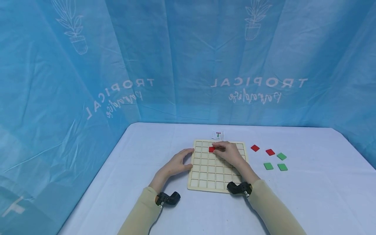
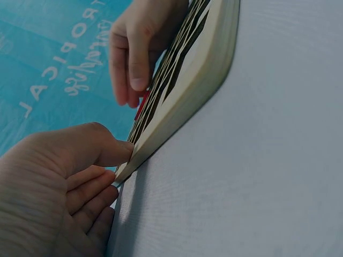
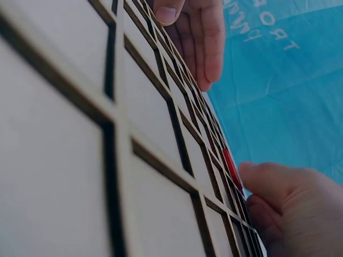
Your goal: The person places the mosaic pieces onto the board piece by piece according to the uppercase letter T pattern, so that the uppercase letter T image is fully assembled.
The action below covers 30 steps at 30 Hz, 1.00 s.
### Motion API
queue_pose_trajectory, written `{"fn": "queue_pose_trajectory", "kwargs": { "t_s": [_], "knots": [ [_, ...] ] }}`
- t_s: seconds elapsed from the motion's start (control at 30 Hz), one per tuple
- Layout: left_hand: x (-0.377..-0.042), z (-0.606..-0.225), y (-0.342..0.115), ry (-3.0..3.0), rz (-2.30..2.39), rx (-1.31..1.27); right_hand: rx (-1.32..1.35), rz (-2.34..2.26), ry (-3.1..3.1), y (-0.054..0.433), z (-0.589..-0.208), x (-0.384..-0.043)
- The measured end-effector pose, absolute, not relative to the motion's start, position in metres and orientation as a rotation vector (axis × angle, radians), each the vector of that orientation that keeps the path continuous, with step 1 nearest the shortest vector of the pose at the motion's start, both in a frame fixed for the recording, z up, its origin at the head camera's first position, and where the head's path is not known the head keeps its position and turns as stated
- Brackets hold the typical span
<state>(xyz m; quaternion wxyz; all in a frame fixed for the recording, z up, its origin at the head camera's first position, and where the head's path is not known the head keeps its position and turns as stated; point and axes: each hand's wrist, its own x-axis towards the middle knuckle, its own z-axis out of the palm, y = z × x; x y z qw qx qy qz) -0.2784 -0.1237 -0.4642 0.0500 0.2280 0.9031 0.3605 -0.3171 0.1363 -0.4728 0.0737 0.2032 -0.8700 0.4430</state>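
A square wooden grid board (image 1: 203, 168) lies on the table, with a red square tile (image 1: 211, 149) at one of its upper cells. My right hand (image 1: 230, 154) reaches over the board from the right and pinches that tile between thumb and fingertips. In the right wrist view, the red tile (image 3: 231, 168) shows low at the grid, right by the thumb (image 3: 262, 179). My left hand (image 1: 175, 163) rests at the board's left edge, thumb and fingers spread. Seen from the left wrist, its thumb (image 2: 115, 152) touches the board's rim (image 2: 177, 115).
Two loose red tiles (image 1: 270, 152) and several green tiles (image 1: 268, 166) lie right of the board on the white tablecloth (image 1: 317, 195). Behind the board is a small printed grid card (image 1: 218, 135) with a coloured pattern. A blue curtain (image 1: 188, 65) hangs behind the table and along its sides.
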Motion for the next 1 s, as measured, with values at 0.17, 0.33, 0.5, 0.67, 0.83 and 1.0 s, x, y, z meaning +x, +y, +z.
{"fn": "queue_pose_trajectory", "kwargs": {
  "t_s": [0.17, 0.33, 0.5, 0.67, 0.83, 1.0],
  "knots": [
    [-0.278, -0.465, -0.124, 2.744, 1.1, 0.694, 0.503, 1.606, -2.555, 0.136, -0.47, -0.317],
    [-0.28, -0.464, -0.124, 2.74, 1.107, 0.69, 0.469, 1.783, -2.434, 0.138, -0.46, -0.318],
    [-0.279, -0.464, -0.124, 2.748, 1.102, 0.706, 0.405, 1.802, -2.386, 0.15, -0.447, -0.316],
    [-0.278, -0.464, -0.123, 2.747, 1.091, 0.714, 0.337, 1.786, -2.337, 0.174, -0.436, -0.313],
    [-0.28, -0.465, -0.124, 2.75, 1.087, 0.714, 0.318, 1.76, -2.303, 0.197, -0.413, -0.298],
    [-0.28, -0.465, -0.124, 2.747, 1.098, 0.723, 0.199, 1.657, -2.342, 0.225, -0.417, -0.3]
  ]
}}
